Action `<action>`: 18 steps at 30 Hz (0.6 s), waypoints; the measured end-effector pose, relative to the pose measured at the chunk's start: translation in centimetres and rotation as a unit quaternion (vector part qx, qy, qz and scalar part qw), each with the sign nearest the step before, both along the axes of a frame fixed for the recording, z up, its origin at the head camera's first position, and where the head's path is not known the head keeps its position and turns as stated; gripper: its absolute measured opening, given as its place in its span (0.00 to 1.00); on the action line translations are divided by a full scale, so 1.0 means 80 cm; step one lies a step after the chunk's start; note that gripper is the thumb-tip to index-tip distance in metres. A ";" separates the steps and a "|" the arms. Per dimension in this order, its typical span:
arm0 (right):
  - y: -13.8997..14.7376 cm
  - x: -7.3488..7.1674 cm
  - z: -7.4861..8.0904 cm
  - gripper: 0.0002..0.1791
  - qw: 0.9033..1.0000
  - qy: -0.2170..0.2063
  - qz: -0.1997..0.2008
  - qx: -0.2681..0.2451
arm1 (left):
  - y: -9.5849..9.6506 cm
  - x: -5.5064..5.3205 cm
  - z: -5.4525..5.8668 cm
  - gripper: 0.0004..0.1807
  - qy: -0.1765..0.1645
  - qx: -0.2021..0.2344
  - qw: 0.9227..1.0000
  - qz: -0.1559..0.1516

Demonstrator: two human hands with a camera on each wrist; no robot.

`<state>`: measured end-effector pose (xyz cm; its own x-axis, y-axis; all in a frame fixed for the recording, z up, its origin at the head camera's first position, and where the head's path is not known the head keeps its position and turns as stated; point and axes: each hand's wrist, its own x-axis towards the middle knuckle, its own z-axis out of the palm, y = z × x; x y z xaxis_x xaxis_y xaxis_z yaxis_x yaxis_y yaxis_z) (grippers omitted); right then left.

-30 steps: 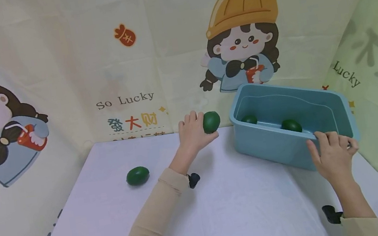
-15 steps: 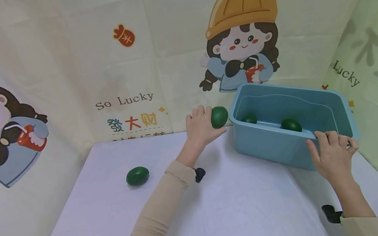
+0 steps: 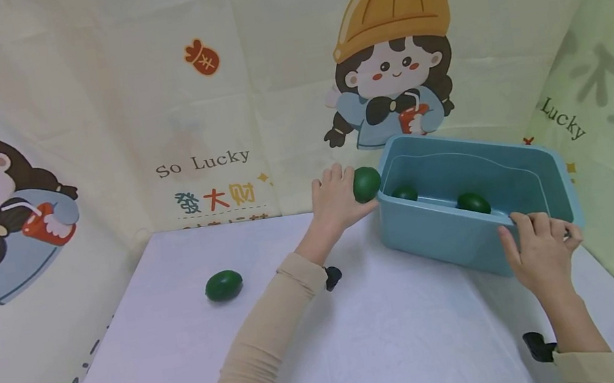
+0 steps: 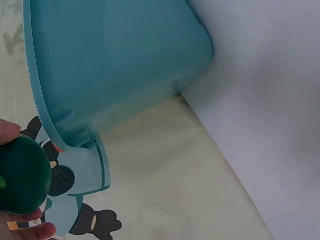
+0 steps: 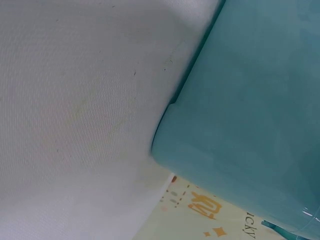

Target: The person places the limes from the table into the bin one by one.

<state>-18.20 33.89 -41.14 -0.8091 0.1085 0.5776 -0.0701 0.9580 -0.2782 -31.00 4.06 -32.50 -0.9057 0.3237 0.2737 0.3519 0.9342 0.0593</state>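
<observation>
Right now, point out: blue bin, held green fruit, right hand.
Blue bin (image 3: 439, 235): head view, outer front wall.
Held green fruit (image 3: 367, 184): head view, visible middle.
Right hand (image 3: 545, 254): head view, back of hand.

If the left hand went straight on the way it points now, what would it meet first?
Probably the blue bin, at its left end: the green fruit in the left hand appears right beside the rim there. Depth is unclear, so it might clear the rim; the printed backdrop lies beyond.
</observation>
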 end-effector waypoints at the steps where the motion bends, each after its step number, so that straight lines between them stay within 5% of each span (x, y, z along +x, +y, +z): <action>1: 0.000 0.000 0.000 0.23 1.000 -0.002 -0.001 0.000 | 0.001 0.000 0.001 0.42 -0.001 -0.001 1.000 0.000; 18: 0.001 0.000 0.001 0.24 1.000 -0.006 0.000 0.003 | 0.026 -0.003 0.007 0.44 -0.016 -0.017 1.000 -0.002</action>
<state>-18.23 33.95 -41.05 -0.8165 0.1052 0.5677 -0.0666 0.9596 -0.2735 -31.27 6.14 -31.98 -0.9126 0.3355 0.2338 0.3536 0.9346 0.0392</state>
